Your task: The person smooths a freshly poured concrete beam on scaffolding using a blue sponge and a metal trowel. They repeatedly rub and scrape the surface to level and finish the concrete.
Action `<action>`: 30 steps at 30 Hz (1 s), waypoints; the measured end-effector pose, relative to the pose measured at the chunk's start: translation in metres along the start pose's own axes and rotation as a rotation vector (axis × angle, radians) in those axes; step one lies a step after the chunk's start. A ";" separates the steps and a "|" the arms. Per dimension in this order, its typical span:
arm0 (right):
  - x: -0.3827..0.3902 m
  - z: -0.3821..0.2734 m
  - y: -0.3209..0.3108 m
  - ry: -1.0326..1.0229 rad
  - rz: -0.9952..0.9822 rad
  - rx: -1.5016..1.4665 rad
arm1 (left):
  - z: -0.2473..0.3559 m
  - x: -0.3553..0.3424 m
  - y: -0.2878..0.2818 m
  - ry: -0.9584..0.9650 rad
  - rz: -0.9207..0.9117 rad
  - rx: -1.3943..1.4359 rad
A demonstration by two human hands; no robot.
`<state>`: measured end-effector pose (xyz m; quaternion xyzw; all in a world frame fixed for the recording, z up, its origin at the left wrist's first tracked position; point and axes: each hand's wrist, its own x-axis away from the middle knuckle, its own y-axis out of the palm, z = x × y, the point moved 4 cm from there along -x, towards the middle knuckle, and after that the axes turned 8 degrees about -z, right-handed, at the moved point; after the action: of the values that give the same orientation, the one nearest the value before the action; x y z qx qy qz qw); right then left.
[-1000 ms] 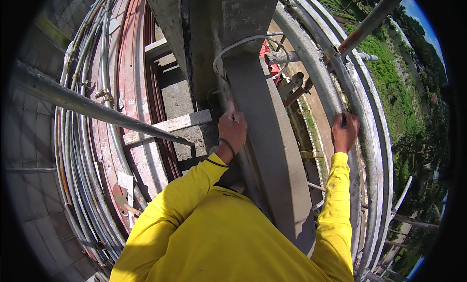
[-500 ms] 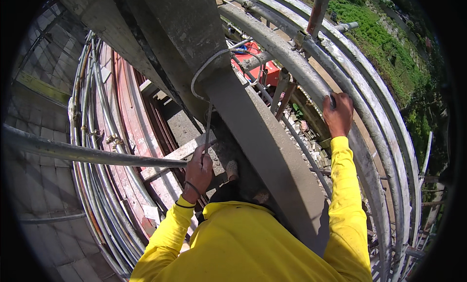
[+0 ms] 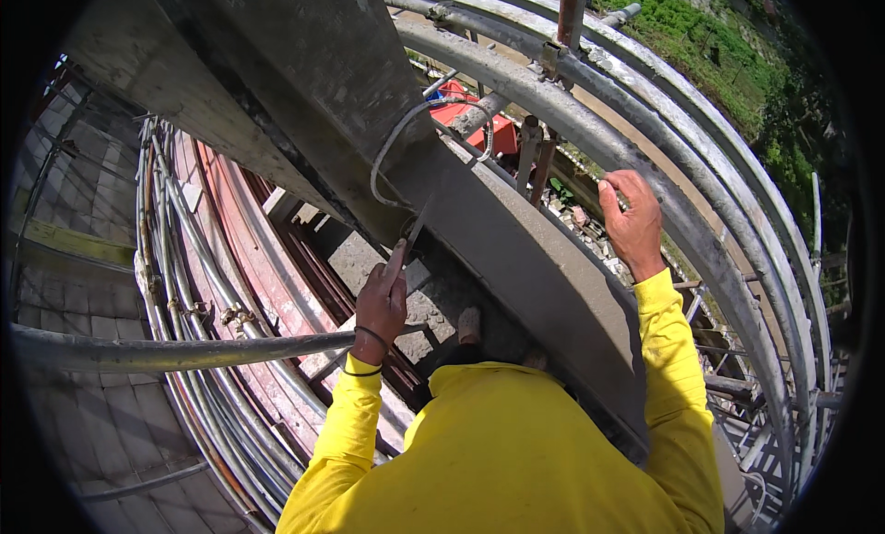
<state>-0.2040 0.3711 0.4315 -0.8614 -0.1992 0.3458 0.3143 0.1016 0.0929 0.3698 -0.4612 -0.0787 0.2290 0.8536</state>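
Observation:
My left hand [image 3: 381,304] is closed round a slim hand tool with a narrow flat blade [image 3: 422,216]. The blade points up and away, its end against the inner edge of a smooth grey plastered ledge [image 3: 516,248]. Just below that hand a scaffold pipe [image 3: 184,350] runs in from the left. My right hand [image 3: 634,222] is raised with its fingers curled, apart from the ledge and near a thick curved-looking rail pipe [image 3: 572,115]. Something small and dark shows in the curl of its fingers, but I cannot make out what.
A pale looped cord [image 3: 378,165] hangs against the grey column [image 3: 313,64] ahead. Bundled metal pipes [image 3: 198,248] lie at the left beside reddish boards [image 3: 244,258]. Below and beyond the ledge are a red object [image 3: 502,133] and rubble. Green growth [image 3: 664,36] spreads outside the rails.
My right hand has come off the rail pipe. My left hand has tilted the tool, and its blade now leans to the right toward the ledge. The whole view has shifted slightly.

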 end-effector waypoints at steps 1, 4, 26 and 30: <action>0.006 -0.014 0.006 0.039 -0.048 -0.076 | -0.003 -0.005 -0.002 0.018 -0.013 -0.032; 0.024 -0.053 0.029 0.207 -0.137 -0.326 | 0.004 -0.018 -0.001 0.067 -0.012 0.124; 0.224 -0.056 -0.058 1.126 0.807 -0.727 | 0.063 -0.046 0.044 0.549 -0.559 0.386; 0.199 -0.079 -0.062 1.008 0.466 -0.558 | 0.049 -0.044 0.042 0.156 -0.497 0.716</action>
<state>-0.0195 0.4956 0.4244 -0.9893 0.0842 -0.1091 0.0487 0.0327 0.1287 0.3662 -0.1195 -0.0382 -0.0060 0.9921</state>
